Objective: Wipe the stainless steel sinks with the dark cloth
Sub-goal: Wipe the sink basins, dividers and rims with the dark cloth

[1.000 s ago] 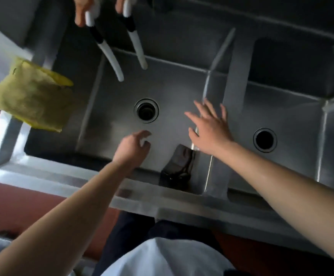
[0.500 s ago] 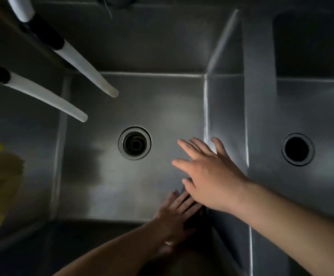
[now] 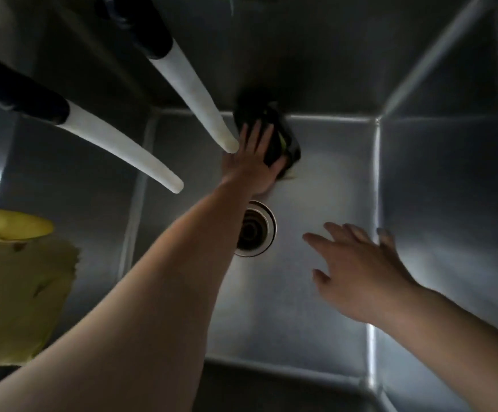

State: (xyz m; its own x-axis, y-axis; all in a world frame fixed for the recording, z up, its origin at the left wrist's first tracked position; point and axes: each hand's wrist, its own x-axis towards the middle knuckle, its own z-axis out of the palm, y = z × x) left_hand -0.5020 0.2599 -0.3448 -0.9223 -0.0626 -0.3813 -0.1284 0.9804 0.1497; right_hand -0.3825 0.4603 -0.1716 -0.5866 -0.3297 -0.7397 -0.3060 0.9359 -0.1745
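Left hand point(image 3: 249, 157) and right hand point(image 3: 357, 275): both bare, without gloves, rings or watch; forearms uncovered, no sleeve visible up to the frame edge.

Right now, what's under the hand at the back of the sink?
The dark cloth, pressed flat by the left hand on the sink floor. The steel beneath is covered.

2 white spouts w/ black collars come in from upper left: upper spout point(image 3: 193, 81), lower spout point(image 3: 117, 144), both angled down-right, tips apart. Yellow cloth point(image 3: 19, 298) draped at left edge, w/ a yellow glove-like piece point(image 3: 16, 226) just above it, touching.
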